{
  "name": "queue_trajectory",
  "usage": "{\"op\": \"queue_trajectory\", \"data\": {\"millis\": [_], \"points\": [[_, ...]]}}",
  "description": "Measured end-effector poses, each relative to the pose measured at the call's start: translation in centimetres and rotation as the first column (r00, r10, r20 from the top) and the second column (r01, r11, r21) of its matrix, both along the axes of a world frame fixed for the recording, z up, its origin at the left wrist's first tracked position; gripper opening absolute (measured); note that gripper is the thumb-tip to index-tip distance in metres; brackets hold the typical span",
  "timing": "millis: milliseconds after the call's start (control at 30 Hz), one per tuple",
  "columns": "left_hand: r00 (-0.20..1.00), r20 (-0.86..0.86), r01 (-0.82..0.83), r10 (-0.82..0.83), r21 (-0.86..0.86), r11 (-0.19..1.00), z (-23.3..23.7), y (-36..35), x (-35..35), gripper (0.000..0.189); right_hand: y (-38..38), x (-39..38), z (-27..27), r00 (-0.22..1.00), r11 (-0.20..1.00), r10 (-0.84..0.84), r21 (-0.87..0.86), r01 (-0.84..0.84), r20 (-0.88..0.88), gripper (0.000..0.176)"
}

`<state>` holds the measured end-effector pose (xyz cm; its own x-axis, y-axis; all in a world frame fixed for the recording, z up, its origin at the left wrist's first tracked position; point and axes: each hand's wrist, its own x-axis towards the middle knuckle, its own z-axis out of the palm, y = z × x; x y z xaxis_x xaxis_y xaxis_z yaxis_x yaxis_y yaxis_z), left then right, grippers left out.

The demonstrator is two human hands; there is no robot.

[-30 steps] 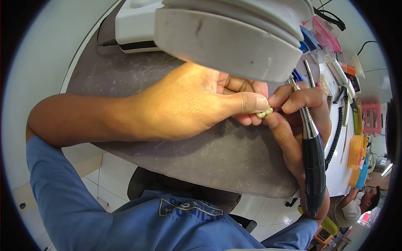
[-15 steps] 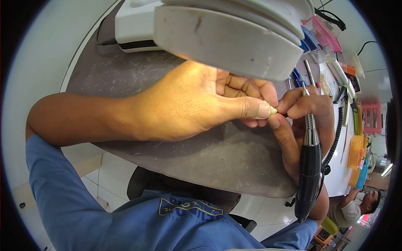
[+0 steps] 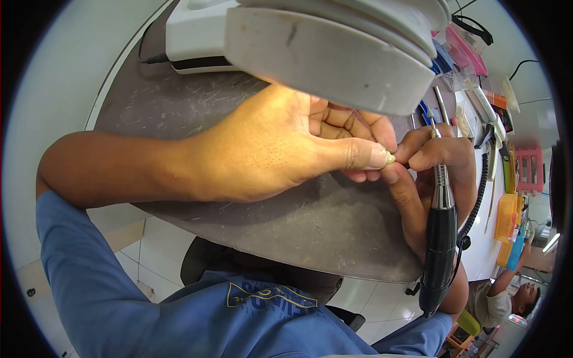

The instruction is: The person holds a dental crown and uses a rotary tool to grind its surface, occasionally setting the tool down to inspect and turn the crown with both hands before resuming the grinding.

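Note:
Under the white lamp head, my left hand (image 3: 268, 146) pinches a small pale, tooth-like piece (image 3: 390, 159) between thumb and forefinger. My right hand (image 3: 439, 161) meets it at the fingertips, its thumb and forefinger closed at the same piece. A black and silver handpiece (image 3: 440, 238) lies across my right hand, held in its curled fingers, with the thin tip pointing up and the black body hanging down. A coiled black cord (image 3: 477, 212) runs beside it.
The lamp head (image 3: 334, 56) hangs just above both hands. A white device (image 3: 200, 36) stands on the grey table (image 3: 286, 232). Tools, a pink basket (image 3: 529, 169), yellow basket (image 3: 507, 216) and blue basket (image 3: 514, 253) are at right; another person (image 3: 495, 301) sits beyond.
Both hands have stayed almost in place at the small piece. The other person at the right has stretched an arm up toward the baskets.

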<state>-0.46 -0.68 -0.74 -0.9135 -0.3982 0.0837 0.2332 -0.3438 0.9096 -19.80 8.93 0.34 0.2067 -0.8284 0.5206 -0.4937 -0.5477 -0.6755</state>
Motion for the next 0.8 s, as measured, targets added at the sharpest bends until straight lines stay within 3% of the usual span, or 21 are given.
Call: {"op": "queue_trajectory", "data": {"millis": [167,233,267,300,400,433,500,533,633,800], "points": [[0.999,0.015,-0.043,0.044,-0.02,0.999,0.4,0.1,0.1,0.019,0.6,-0.6,0.7,0.999,0.999,-0.049,0.022,0.05,-0.021,0.026],[0.998,0.014,-0.057,0.058,-0.019,0.998,0.4,0.1,0.1,0.02,0.7,-1.6,0.6,0.994,0.991,-0.095,-0.1,0.089,-0.052,0.042],[0.998,0.012,-0.058,0.058,-0.021,0.998,0.5,0.2,0.1,0.02,1.1,-2.5,1.3,0.962,0.986,-0.147,-0.105,0.126,-0.229,0.049],[0.998,0.034,-0.06,0.06,-0.009,0.998,0.6,0.2,0.2,0.019,1.0,-2.5,1.3,0.962,0.986,-0.147,-0.107,0.125,-0.231,0.049],[0.996,0.066,-0.061,0.06,0.021,0.998,1.0,0.4,0.3,0.019,0.7,-1.7,1.1,0.991,0.99,-0.087,-0.122,0.075,-0.102,0.025],[0.996,0.075,-0.06,0.056,0.042,0.997,1.0,0.4,0.3,0.019,0.5,-1.3,0.7,0.991,0.99,-0.087,-0.121,0.075,-0.101,0.025],[0.997,0.063,-0.054,0.051,0.049,0.997,0.9,0.4,0.3,0.019,0.0,-1.0,-0.1,0.98,0.982,0.084,-0.182,-0.05,0.182,0.026],[0.998,0.048,-0.049,0.046,0.055,0.997,0.9,0.4,0.2,0.019,0.8,-0.8,0.3,0.994,0.997,0.002,-0.071,0.006,0.107,0.027],[0.998,0.063,-0.036,0.028,0.122,0.992,1.2,0.7,0.4,0.017,1.5,-0.3,0.9,0.996,0.999,-0.001,0.034,-0.002,0.092,0.026],[0.998,0.049,-0.033,0.026,0.144,0.989,1.0,0.9,0.3,0.012,1.6,0.0,0.7,0.993,0.999,0.024,0.028,-0.028,0.116,0.027]]}}
